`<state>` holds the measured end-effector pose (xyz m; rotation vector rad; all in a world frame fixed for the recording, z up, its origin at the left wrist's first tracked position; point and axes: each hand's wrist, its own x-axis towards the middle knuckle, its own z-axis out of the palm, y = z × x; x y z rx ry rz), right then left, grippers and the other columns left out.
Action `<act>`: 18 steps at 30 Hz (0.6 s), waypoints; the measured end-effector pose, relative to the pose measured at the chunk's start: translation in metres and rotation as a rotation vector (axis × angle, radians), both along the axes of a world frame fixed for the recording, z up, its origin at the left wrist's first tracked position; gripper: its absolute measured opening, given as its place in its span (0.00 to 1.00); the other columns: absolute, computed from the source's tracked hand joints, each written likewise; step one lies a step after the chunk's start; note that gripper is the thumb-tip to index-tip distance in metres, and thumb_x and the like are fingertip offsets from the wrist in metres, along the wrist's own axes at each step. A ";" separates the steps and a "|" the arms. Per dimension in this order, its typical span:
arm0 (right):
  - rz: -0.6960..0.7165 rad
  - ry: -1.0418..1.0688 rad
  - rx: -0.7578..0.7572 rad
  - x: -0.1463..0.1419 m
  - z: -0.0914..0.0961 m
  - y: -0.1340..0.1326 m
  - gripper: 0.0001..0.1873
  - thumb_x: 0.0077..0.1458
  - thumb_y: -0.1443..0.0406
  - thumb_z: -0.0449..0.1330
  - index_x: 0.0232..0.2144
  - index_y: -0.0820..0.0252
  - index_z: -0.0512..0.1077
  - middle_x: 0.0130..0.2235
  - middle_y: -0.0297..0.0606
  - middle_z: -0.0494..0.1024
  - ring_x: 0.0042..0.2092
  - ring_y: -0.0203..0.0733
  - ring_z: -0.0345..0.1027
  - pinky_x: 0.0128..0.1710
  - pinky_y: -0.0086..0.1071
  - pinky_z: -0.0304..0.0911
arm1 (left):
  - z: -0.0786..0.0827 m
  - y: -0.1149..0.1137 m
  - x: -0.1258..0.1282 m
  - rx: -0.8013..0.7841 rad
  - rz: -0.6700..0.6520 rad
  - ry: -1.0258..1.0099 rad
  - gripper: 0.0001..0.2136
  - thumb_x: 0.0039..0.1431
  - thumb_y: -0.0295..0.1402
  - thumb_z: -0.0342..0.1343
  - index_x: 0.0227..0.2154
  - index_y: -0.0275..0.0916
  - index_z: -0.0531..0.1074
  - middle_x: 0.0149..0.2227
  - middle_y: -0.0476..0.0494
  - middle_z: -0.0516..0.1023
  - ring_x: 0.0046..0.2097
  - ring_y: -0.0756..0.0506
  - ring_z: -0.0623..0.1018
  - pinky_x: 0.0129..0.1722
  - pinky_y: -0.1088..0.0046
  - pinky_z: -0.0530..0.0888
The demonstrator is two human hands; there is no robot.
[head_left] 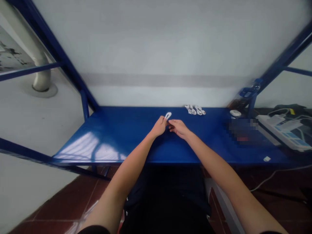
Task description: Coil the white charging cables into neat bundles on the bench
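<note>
Over the middle of a blue table (117, 136), my left hand (159, 126) and my right hand (177, 127) meet on a small white coiled cable (168, 115). A loop of it sticks up above my left fingers. Both hands pinch it, fingertips touching each other. Behind them, near the back edge, lies a row of several similar white coiled cables (195, 110).
A small white round object (235, 113) sits at the back right. A white power strip (284, 128) lies on the right side, with a small white piece (267, 159) near the front edge. Blue frame posts (84, 105) rise at both back corners.
</note>
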<state>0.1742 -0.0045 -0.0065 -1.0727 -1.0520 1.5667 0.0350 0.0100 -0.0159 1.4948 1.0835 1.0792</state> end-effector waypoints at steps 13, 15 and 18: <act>0.194 0.292 -0.293 0.014 0.011 0.001 0.08 0.55 0.72 0.54 0.25 0.62 0.70 0.22 0.33 0.69 0.23 0.32 0.61 0.24 0.26 0.61 | 0.011 -0.012 -0.007 0.330 -0.122 0.182 0.04 0.66 0.32 0.46 0.37 0.40 0.63 0.29 0.52 0.68 0.31 0.51 0.67 0.33 0.75 0.62; 0.205 0.259 -0.276 0.015 0.011 0.001 0.07 0.53 0.71 0.56 0.25 0.62 0.69 0.22 0.33 0.68 0.22 0.32 0.60 0.24 0.26 0.61 | 0.009 -0.011 -0.005 0.323 -0.116 0.157 0.03 0.66 0.32 0.47 0.36 0.40 0.63 0.29 0.52 0.68 0.31 0.51 0.67 0.32 0.76 0.62; 0.165 0.131 -0.180 0.015 0.008 0.003 0.05 0.50 0.69 0.59 0.24 0.61 0.69 0.22 0.33 0.68 0.23 0.33 0.61 0.25 0.27 0.62 | 0.008 -0.009 -0.001 0.184 -0.112 0.036 0.07 0.66 0.33 0.47 0.31 0.40 0.61 0.25 0.54 0.64 0.26 0.53 0.65 0.28 0.78 0.61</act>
